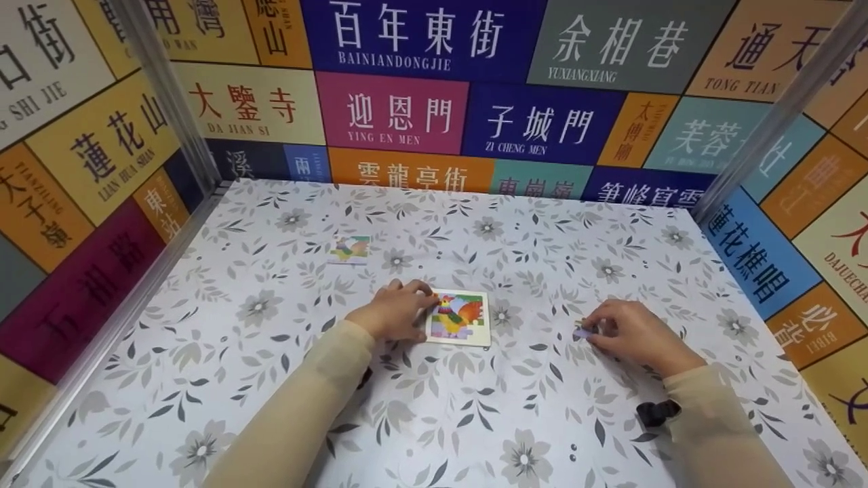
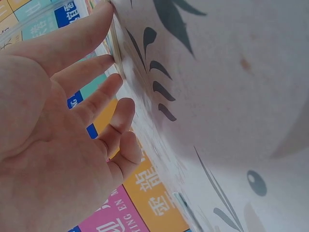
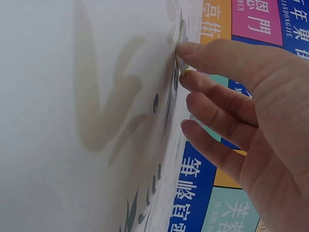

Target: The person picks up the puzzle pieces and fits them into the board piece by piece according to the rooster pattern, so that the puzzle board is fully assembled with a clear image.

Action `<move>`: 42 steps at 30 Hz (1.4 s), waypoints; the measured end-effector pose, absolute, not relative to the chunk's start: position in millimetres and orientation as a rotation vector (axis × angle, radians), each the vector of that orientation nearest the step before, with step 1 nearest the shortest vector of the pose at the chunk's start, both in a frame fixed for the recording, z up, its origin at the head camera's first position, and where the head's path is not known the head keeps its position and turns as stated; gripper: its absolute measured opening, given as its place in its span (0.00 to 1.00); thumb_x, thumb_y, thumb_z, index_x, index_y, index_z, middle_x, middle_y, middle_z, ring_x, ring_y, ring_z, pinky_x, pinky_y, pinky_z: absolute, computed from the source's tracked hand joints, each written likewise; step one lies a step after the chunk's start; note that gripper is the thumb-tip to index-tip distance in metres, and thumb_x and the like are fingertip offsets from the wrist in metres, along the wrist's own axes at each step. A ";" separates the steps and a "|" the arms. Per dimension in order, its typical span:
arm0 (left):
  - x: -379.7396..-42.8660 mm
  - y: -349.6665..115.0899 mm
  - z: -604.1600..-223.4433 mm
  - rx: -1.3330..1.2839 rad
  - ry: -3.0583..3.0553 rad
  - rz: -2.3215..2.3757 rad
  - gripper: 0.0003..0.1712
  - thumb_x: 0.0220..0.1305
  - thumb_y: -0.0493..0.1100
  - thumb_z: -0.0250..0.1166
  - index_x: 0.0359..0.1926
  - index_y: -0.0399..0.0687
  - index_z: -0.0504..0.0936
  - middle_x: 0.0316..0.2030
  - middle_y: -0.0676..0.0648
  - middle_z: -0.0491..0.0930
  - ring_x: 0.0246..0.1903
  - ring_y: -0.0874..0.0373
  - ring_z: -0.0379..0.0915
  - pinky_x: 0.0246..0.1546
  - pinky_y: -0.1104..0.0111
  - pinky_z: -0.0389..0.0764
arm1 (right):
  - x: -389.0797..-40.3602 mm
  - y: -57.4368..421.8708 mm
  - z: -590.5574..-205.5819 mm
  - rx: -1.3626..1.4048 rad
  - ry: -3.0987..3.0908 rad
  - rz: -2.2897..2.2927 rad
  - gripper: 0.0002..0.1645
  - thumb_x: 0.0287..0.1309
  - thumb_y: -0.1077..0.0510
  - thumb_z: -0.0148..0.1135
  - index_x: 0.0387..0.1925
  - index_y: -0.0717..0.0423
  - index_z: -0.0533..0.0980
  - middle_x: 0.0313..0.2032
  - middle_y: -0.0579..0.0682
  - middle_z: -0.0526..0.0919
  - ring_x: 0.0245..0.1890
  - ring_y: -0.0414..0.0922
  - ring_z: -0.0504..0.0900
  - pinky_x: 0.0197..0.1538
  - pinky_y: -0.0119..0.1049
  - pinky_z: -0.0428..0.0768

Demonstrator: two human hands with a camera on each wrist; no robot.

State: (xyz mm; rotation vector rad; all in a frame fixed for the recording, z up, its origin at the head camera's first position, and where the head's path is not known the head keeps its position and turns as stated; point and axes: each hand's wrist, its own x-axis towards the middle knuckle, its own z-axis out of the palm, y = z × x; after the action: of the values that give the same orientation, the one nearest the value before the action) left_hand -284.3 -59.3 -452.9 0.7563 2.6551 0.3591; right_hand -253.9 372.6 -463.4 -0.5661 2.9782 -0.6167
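A small jigsaw puzzle (image 1: 458, 317) with a colourful rooster picture in a pale frame lies flat on the table. Its right part shows stepped gaps in the picture. At the puzzle's left edge is my left hand (image 1: 395, 312), thumb and index fingertips touching the frame; in the left wrist view its fingers are fairly straight and spread. Off to the right, my right hand (image 1: 627, 332) pinches a small puzzle piece (image 1: 582, 332) between thumb and index finger, close over the table. The right wrist view shows that puzzle piece (image 3: 182, 46) edge-on, its face mostly hidden.
A picture card (image 1: 349, 250) with a similar rooster lies farther back on the left. The table (image 1: 434, 420) has a white cover with grey flowers and leaves. Panels with coloured street-name signs (image 1: 397, 112) stand along the back and both sides.
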 end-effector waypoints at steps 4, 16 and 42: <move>-283.8 -59.7 -452.3 0.753 2.654 0.371 0.42 0.65 0.50 0.73 0.77 0.57 0.67 0.75 0.48 0.62 0.68 0.43 0.60 0.72 0.48 0.62 | -254.1 369.6 -464.4 -0.553 3.007 -0.606 0.09 0.54 0.57 0.78 0.39 0.46 0.89 0.33 0.45 0.85 0.30 0.43 0.77 0.32 0.33 0.72; -281.2 -61.2 -450.4 0.744 2.656 0.406 0.42 0.64 0.49 0.74 0.77 0.56 0.68 0.75 0.49 0.64 0.67 0.44 0.60 0.70 0.49 0.63 | -256.2 354.0 -466.6 -0.622 2.991 -0.635 0.06 0.56 0.55 0.77 0.37 0.43 0.89 0.32 0.39 0.85 0.27 0.40 0.76 0.30 0.31 0.74; -282.9 -60.8 -451.7 0.792 2.668 0.374 0.41 0.65 0.49 0.73 0.76 0.55 0.69 0.74 0.47 0.64 0.66 0.42 0.61 0.70 0.46 0.64 | -255.1 313.3 -462.0 -0.725 3.037 -0.593 0.08 0.55 0.52 0.77 0.38 0.39 0.90 0.38 0.37 0.88 0.29 0.39 0.78 0.30 0.30 0.73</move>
State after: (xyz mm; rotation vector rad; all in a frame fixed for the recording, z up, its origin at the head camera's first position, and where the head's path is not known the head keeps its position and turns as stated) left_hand -282.9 -60.8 -451.7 0.7922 2.6684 0.3738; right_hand -255.1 313.3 -462.0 -0.7254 3.0374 -0.5929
